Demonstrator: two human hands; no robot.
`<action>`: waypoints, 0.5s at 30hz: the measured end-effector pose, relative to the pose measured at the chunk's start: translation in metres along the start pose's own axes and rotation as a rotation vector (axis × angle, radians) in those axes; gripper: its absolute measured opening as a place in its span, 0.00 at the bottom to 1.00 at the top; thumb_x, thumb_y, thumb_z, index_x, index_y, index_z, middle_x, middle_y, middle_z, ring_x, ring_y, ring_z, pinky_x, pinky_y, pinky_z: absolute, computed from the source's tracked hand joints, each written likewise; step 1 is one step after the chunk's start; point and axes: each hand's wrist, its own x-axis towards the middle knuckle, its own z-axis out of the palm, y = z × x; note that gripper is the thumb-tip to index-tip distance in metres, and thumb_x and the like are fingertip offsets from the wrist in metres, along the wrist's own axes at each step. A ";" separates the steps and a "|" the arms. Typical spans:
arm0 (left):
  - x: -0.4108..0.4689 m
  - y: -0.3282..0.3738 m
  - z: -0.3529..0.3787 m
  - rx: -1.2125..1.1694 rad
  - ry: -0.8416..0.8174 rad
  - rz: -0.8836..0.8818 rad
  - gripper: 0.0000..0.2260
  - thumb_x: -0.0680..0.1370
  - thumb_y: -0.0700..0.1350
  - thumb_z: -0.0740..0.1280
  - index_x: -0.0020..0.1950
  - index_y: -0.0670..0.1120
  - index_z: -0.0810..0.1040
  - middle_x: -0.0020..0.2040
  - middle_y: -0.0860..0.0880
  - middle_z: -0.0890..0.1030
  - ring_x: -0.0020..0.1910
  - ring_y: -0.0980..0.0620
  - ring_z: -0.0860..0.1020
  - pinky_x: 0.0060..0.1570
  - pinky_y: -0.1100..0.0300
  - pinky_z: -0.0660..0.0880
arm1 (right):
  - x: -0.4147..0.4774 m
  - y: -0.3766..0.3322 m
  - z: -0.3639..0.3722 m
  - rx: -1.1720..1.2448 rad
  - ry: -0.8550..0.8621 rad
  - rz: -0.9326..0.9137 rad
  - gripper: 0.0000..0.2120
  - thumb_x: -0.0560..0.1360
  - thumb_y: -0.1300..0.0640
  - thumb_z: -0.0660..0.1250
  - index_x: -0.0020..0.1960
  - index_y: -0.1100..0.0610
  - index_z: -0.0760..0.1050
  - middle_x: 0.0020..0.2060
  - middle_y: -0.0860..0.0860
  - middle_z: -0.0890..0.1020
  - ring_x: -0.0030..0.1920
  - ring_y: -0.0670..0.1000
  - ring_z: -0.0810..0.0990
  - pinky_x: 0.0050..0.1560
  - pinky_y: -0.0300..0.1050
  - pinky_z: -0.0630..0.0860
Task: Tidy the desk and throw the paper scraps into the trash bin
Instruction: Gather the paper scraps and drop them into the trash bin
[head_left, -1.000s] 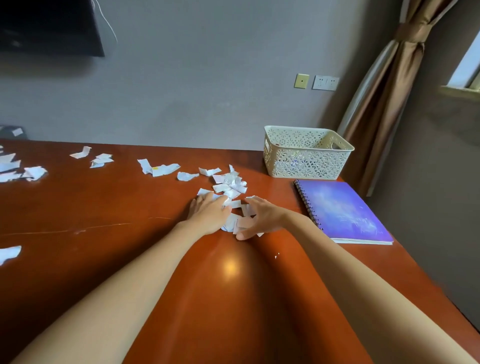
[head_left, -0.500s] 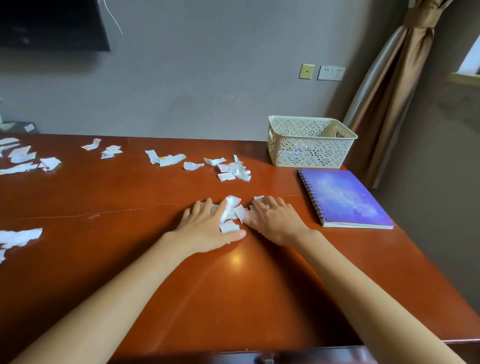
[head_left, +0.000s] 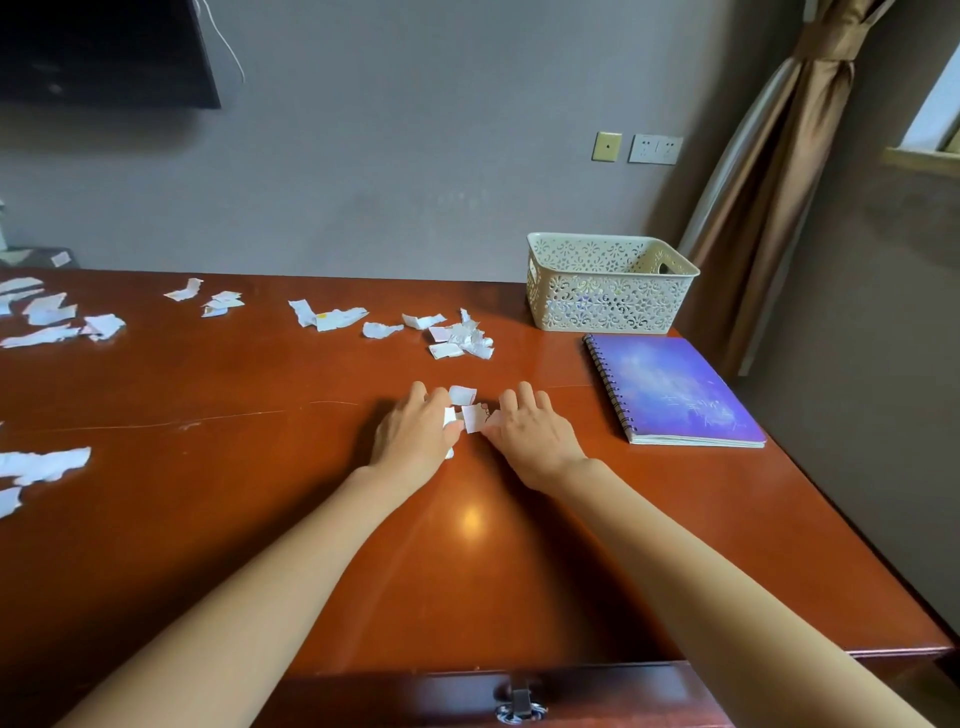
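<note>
My left hand (head_left: 415, 434) and my right hand (head_left: 530, 431) lie palm down on the red-brown desk (head_left: 260, 519), curled inward around a small heap of white paper scraps (head_left: 470, 413). Scraps poke out between the thumbs and from under the left palm. A second cluster of scraps (head_left: 460, 340) lies farther back. More torn pieces (head_left: 327, 317) trail leftward, and others (head_left: 47, 317) sit at the far left. A large scrap (head_left: 41, 465) lies at the left edge. No trash bin is in view.
A cream lattice basket (head_left: 608, 283) stands at the back right of the desk. A purple spiral notebook (head_left: 675, 392) lies in front of it. A curtain (head_left: 769, 171) hangs right. A drawer handle (head_left: 519, 704) shows at the desk's front edge.
Both hands have dragged the gathered scraps toward me, away from the cluster at the back. The heap between them has tightened and the fingers have curled in.
</note>
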 end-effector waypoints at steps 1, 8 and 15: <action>0.000 0.002 -0.001 -0.032 0.002 -0.018 0.14 0.80 0.50 0.59 0.63 0.46 0.68 0.61 0.46 0.72 0.56 0.46 0.76 0.50 0.57 0.76 | -0.001 -0.001 -0.001 0.051 0.012 0.044 0.16 0.79 0.59 0.58 0.65 0.62 0.63 0.60 0.58 0.66 0.60 0.60 0.69 0.49 0.48 0.72; -0.003 0.010 -0.005 -0.200 0.018 -0.079 0.12 0.79 0.44 0.63 0.61 0.44 0.69 0.60 0.45 0.76 0.57 0.45 0.77 0.53 0.53 0.79 | -0.003 -0.009 -0.005 0.439 0.060 0.211 0.13 0.78 0.59 0.61 0.59 0.63 0.63 0.55 0.61 0.77 0.54 0.66 0.77 0.50 0.52 0.72; 0.000 0.011 -0.024 -0.462 0.085 -0.224 0.12 0.79 0.42 0.63 0.62 0.42 0.71 0.62 0.43 0.75 0.62 0.46 0.72 0.48 0.61 0.73 | -0.007 0.008 -0.012 0.697 0.108 0.299 0.09 0.77 0.65 0.58 0.51 0.65 0.77 0.48 0.60 0.83 0.43 0.54 0.77 0.34 0.35 0.68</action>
